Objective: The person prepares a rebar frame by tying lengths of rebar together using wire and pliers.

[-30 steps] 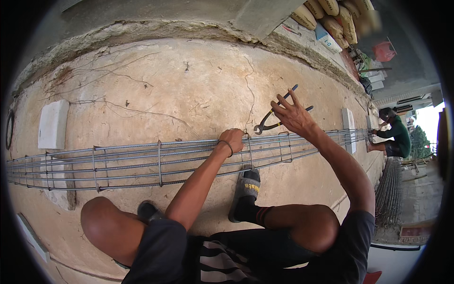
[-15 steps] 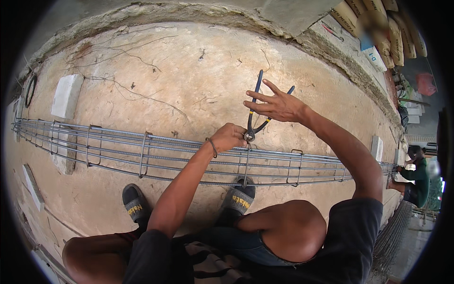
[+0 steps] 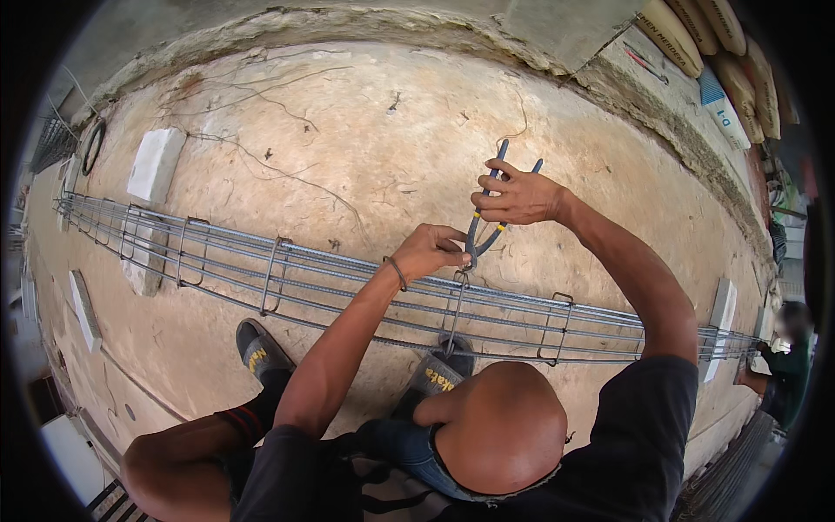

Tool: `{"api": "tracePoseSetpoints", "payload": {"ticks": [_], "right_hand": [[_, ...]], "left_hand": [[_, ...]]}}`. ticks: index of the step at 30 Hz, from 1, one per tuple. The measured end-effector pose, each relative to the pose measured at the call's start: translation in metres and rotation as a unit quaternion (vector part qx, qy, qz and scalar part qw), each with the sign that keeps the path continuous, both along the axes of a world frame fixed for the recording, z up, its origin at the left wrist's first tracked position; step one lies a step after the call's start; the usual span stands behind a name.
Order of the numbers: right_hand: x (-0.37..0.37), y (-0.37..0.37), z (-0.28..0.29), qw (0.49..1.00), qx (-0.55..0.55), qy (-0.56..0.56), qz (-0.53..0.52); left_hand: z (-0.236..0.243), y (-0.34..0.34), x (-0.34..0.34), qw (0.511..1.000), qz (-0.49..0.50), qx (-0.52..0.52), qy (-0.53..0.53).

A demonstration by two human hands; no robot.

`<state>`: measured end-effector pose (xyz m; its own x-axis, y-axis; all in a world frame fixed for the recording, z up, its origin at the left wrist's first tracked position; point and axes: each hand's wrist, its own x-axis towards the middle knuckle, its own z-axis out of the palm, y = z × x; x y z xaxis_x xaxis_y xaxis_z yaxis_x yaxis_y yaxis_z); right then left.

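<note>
A long steel rebar cage (image 3: 272, 277), several ribbed bars bound by square stirrups, runs across in front of me. My right hand (image 3: 524, 196) has its fingers round the blue handles of a pair of end-cutting pincers (image 3: 474, 237). The pincers stand jaws down over the cage's far top bar, above a stirrup (image 3: 457, 304). Right beside the jaws, my left hand (image 3: 426, 252) pinches with thumb and forefinger; what lies between them is too small to make out.
Pale blocks (image 3: 156, 163) (image 3: 720, 322) lie along and under the cage. A co-worker (image 3: 785, 370) is at its right end. Stacked brown sacks (image 3: 670, 35) stand at the upper right, near a red-handled tool (image 3: 644, 63). Loose wire (image 3: 287, 178) lies on the ground.
My right hand, with fingers spread against the pincers before, has closed round the handles, which stand closer together. My left hand stays by the jaws. The whole view has shifted slightly.
</note>
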<state>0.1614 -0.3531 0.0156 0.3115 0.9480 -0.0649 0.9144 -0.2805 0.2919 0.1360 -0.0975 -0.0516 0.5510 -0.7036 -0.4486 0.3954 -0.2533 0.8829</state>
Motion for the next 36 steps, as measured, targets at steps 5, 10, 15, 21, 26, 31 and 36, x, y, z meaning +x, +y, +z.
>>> {"api": "tracePoseSetpoints", "payload": {"ticks": [5,10,15,21,26,31,36], "right_hand": [[0.001,0.002,0.003,0.999,0.019,-0.030,0.028],[-0.004,0.003,0.007,0.998,0.011,-0.057,0.024],[-0.005,-0.005,0.006,0.999,0.022,-0.046,0.015],[-0.015,-0.014,0.047,0.971,0.087,-0.004,-0.221],[-0.036,0.046,0.052,0.398,0.476,0.386,-0.683],[0.000,0.111,0.013,0.306,0.549,0.251,-0.737],[0.031,0.087,-0.020,0.259,0.575,0.170,-0.757]], "left_hand": [[0.009,-0.027,0.017,0.982,-0.130,0.128,0.045],[0.012,-0.058,0.032,0.984,-0.140,0.104,-0.044],[0.012,-0.073,0.025,0.970,-0.070,-0.155,0.172],[0.014,-0.084,0.012,0.975,0.100,-0.067,0.188],[-0.001,-0.091,0.008,0.986,0.150,0.063,0.037],[-0.027,-0.102,-0.004,0.915,0.212,0.020,-0.342],[-0.009,-0.105,-0.005,0.903,0.201,0.188,-0.330]]}}
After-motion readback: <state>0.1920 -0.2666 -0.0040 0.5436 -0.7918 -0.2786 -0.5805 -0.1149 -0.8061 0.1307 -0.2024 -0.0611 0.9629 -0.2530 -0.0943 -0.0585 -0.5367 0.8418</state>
